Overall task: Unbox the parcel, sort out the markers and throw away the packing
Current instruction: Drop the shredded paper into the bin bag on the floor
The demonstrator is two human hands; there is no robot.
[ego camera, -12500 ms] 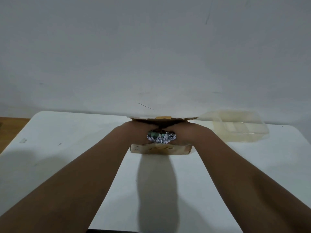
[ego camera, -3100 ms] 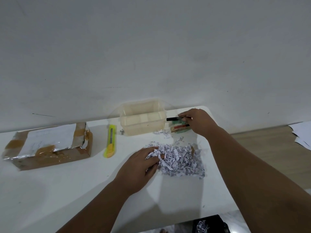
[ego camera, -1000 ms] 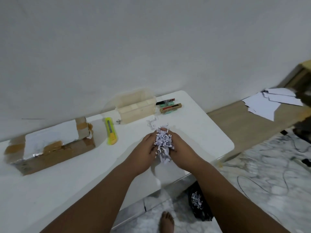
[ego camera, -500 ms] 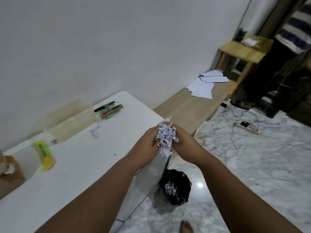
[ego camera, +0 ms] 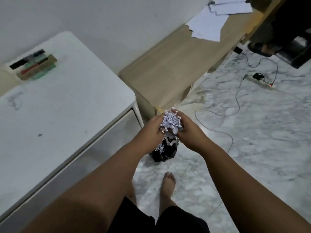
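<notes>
Left hand (ego camera: 149,134) and right hand (ego camera: 191,134) clasp shredded paper (ego camera: 170,122) together over what seems a black bag (ego camera: 159,157); strands dangle.

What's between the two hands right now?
Head view: a wad of shredded paper sits between the left hand and the right hand, both holding it. A few strands hang down toward the black bag.

Shredded paper (ego camera: 170,122) between hands (ego camera: 151,132) (ego camera: 190,133) above bag (ego camera: 165,153); markers (ego camera: 33,64) on table (ego camera: 67,115)
</notes>
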